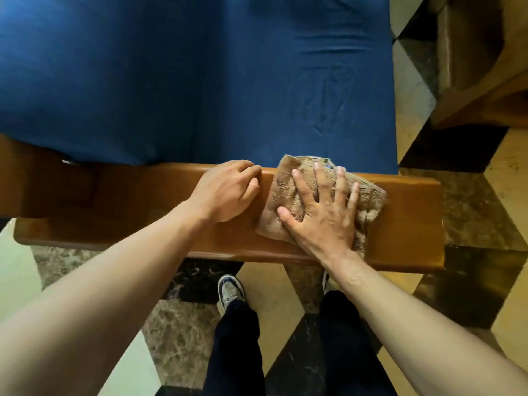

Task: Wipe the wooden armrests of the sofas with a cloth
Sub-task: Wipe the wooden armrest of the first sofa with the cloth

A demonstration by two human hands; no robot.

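Armrest (pixel 143 224) wiping goes best, I judge, with the palm kept flat and the pressure even, so the cloth (pixel 368 201) drags along the wood grain in long overlapping strokes instead of bunching under the fingers. The right hand (pixel 323 207) lies spread wide on top of the cloth, fingers straight and splayed, pressing it onto the right part of the armrest. The left hand (pixel 225 190) rests just left of the cloth with its fingers curled over the far edge of the wood, which should steady the body during the stroke. Carrying the cloth over the rounded near edge and out to the right end would catch the dust a flat pass misses.

Glossy, honey-brown, the armrest runs left to right across the near side of the blue seat cushion (pixel 200 81). Tan terry, the cloth is worn and loosely folded.
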